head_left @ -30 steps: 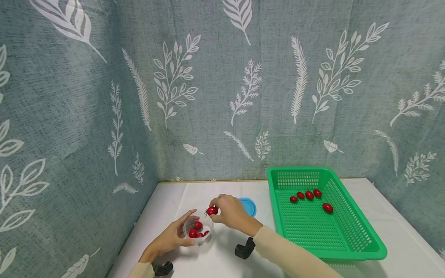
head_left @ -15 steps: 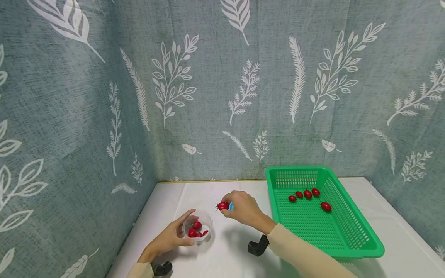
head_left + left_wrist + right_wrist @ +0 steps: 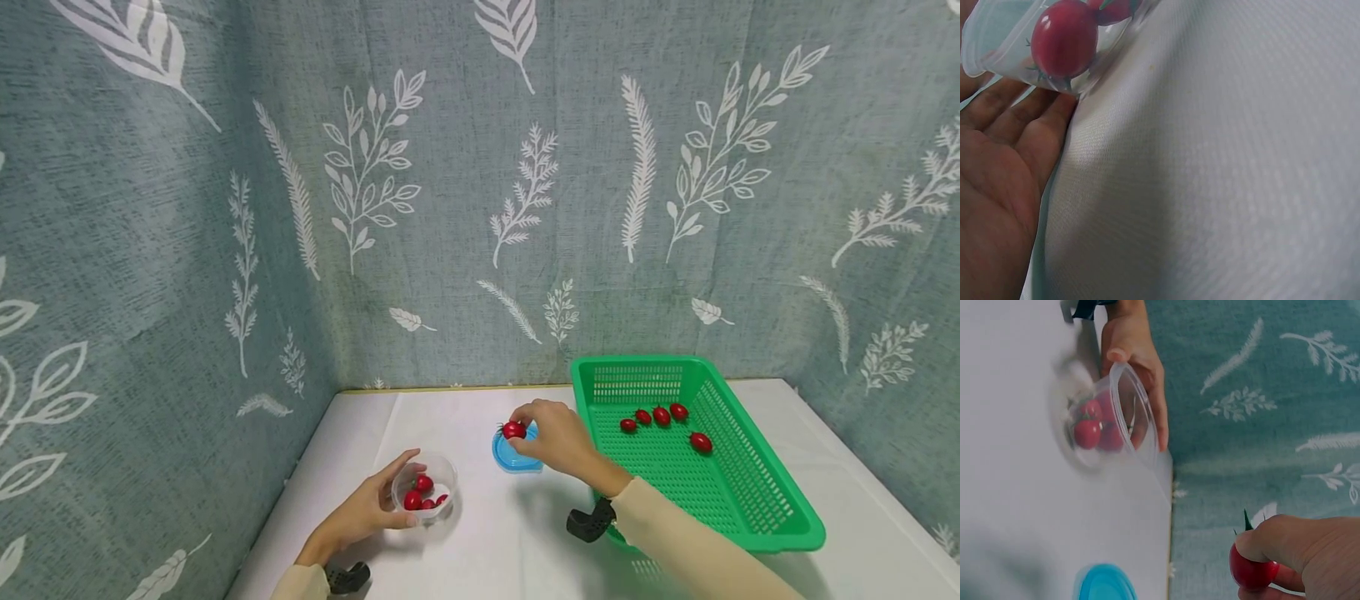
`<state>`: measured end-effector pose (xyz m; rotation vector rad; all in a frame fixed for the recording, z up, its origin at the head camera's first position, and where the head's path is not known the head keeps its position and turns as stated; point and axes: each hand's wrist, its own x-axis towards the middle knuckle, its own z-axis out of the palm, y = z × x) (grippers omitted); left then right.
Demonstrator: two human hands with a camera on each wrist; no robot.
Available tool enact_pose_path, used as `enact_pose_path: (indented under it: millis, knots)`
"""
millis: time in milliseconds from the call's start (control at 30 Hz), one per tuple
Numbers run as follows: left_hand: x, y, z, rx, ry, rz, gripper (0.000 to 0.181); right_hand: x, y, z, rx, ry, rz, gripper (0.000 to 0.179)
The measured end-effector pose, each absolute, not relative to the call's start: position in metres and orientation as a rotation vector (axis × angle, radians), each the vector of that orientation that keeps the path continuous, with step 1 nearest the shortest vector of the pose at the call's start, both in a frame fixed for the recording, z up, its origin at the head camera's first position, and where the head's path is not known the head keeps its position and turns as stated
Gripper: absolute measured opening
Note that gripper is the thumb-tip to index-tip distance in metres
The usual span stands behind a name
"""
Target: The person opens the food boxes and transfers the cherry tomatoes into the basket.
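Note:
My left hand (image 3: pixel 367 507) grips a round clear plastic tub (image 3: pixel 450 479) on the table, thumb at the near side and fingers at the far side. Several red cherry tomatoes (image 3: pixel 413 500) lie inside the tub. My right hand (image 3: pixel 561 440) pinches another cherry tomato (image 3: pixel 513 430) between thumb and fingers, its green stem end facing left. This tomato is held over a blue lid (image 3: pixel 517 462), partly covered by the hand. In the right wrist view the held tomato (image 3: pixel 1250 569) is apart from the tub (image 3: pixel 1119 381).
A green perforated basket (image 3: pixel 712 508) stands on the right side of the table, with several cherry tomatoes (image 3: pixel 661 416) toward its back. My right forearm crosses its near left corner. A patterned grey-green curtain (image 3: pixel 450 208) hangs behind and to the left of the white table (image 3: pixel 450 417).
My right hand has moved right and away from the tub with the cherry tomato still pinched, uncovering more of the blue lid. The left hand stays at the tub.

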<state>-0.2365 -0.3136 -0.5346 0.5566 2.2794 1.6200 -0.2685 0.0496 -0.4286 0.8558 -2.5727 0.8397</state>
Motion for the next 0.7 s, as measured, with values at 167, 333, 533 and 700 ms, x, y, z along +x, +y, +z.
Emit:
enact_pose_path:
  millis: [167,333,533,700]
  knots:
    - [-0.237,-0.314,-0.536,0.542,2.278,1.625,0.102,-0.271,0.063,-0.428,0.845,-2.553,0.868,0.014]
    - [-0.237,-0.313,-0.535,0.545,2.279,1.628,0.102,-0.274,0.079,-0.427,0.806,-2.552,0.861,0.013]
    - [-0.236,-0.313,-0.533,0.556,2.264,1.638,0.102,-0.274,0.100,-0.426,0.718,-2.581,0.883,0.014]
    - [-0.236,-0.313,-0.533,0.561,2.282,1.619,0.102,-0.275,0.117,-0.428,0.617,-2.634,0.908,0.018]
